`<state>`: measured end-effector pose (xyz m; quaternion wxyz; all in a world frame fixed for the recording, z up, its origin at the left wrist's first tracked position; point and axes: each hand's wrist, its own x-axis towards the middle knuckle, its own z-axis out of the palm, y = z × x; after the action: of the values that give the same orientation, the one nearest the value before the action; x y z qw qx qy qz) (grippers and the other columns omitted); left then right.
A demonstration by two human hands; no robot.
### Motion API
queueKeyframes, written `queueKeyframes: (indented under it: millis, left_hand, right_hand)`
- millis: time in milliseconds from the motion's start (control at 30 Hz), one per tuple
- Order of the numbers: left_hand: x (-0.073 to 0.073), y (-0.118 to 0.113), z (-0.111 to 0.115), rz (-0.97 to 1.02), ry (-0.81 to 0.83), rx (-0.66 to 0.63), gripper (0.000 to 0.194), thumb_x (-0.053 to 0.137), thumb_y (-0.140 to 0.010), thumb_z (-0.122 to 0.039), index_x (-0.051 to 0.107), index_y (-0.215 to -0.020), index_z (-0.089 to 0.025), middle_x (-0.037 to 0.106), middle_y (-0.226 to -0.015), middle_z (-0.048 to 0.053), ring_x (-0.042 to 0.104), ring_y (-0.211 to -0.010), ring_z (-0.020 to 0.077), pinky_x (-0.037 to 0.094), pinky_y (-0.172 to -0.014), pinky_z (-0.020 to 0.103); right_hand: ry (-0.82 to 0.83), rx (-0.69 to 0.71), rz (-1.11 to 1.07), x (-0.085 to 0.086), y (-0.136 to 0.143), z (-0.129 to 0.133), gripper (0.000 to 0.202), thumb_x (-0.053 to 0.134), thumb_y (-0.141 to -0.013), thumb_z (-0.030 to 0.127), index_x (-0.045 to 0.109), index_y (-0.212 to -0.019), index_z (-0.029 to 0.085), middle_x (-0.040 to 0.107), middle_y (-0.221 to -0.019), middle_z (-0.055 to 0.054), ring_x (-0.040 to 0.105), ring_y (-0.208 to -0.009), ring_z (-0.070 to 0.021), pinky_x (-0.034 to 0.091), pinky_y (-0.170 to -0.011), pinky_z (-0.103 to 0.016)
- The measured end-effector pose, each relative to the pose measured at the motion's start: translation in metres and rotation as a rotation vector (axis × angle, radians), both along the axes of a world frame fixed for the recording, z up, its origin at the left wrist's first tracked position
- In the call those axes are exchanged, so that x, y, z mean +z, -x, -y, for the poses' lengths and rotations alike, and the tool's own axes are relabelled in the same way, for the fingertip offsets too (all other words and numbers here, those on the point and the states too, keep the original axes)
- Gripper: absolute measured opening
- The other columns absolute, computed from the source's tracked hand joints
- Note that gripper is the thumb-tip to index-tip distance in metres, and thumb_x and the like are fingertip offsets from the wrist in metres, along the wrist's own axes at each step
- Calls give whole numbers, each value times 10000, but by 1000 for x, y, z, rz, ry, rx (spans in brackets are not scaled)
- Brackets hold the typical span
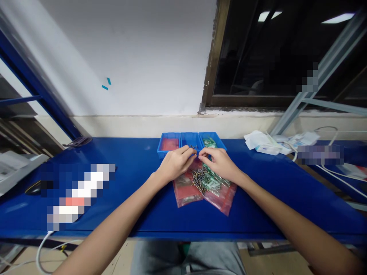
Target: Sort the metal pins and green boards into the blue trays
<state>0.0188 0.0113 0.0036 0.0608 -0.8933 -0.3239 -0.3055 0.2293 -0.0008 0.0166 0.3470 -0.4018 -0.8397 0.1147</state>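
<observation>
- Work looks partway: a few pieces lie in the middle bin, while many loose metal pieces [199, 182] remain just below the hands.
- Left hand [177, 163] and right hand [217, 160]: two, fingertips pinched together on one thin piece [196, 154], too small to identify.
- Blue bins [162, 155]: three, just beyond the hands.
- Red bags [186, 192]: apparently two, beneath the pile; loose pieces uncountable.
</observation>
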Motion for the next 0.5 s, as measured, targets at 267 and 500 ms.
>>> queueKeyframes:
  millis: [267, 500]
  left_hand:
    - [6, -3, 5, 70, -38, -32, 260, 437, -1032, -289, 645, -1124, -163, 608, -984, 70, 607, -850, 146, 537, -732, 268]
    - [0, 2, -1, 68, -77, -18, 225, 476, -1007, -223, 658, -1130, -174, 620, -1014, 75, 614, -864, 148, 549, -730, 267]
  right_hand:
    - [-83, -17, -27, 10, -1, 4, 131, 544, -934, 221, 666, -893, 200, 684, -770, 1, 572, -652, -137, 412, -662, -270]
    - [-55, 27, -55, 7, 2, 8, 102, 562, -948, 241, 641, -897, 201, 663, -768, 4, 567, -661, -133, 417, -658, -264]
